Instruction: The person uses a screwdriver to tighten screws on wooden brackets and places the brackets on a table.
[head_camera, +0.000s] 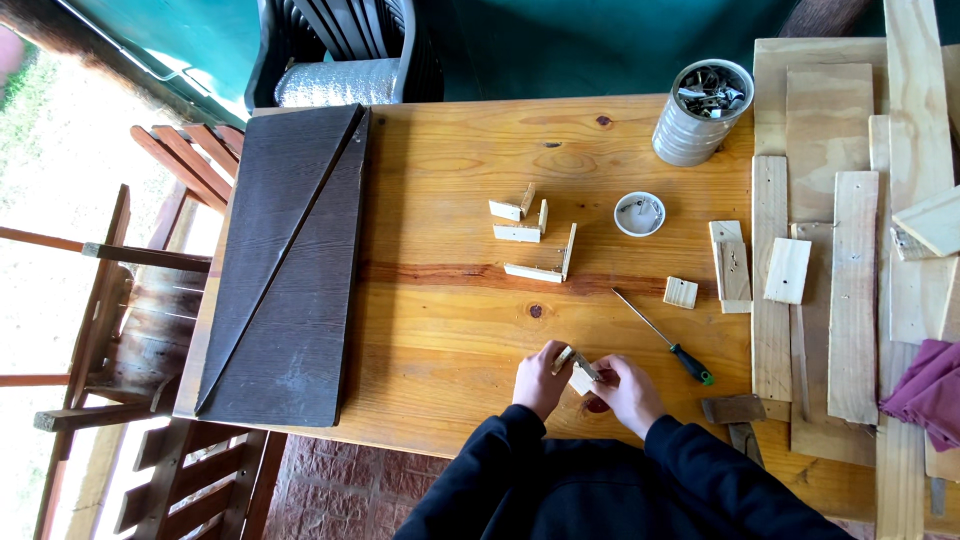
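Small wooden block with a thin metal piece on it, most likely a bracket, sits between both hands at the near edge of the counter, just in front of the person's dark sleeves. Left hand is closed on the block's left end; right hand is closed on its right side, fingers curled over the top. Too small to tell how the metal piece is seated. Block's long axis appears to run diagonally, upper-left to lower-right, tilted slightly off the counter surface. Judgement: the hold works best with the block pinched firmly by its ends, faces flush and thumbs clear of the joint, so the parts do not slip out of square. A green-handled screwdriver lies just right of the right hand, tip pointing away to the upper left. Three L-shaped wooden assemblies lie farther out mid-counter; a white lid and a metal can of hardware stand beyond. Pale planks are stacked right; a dark board lies left.
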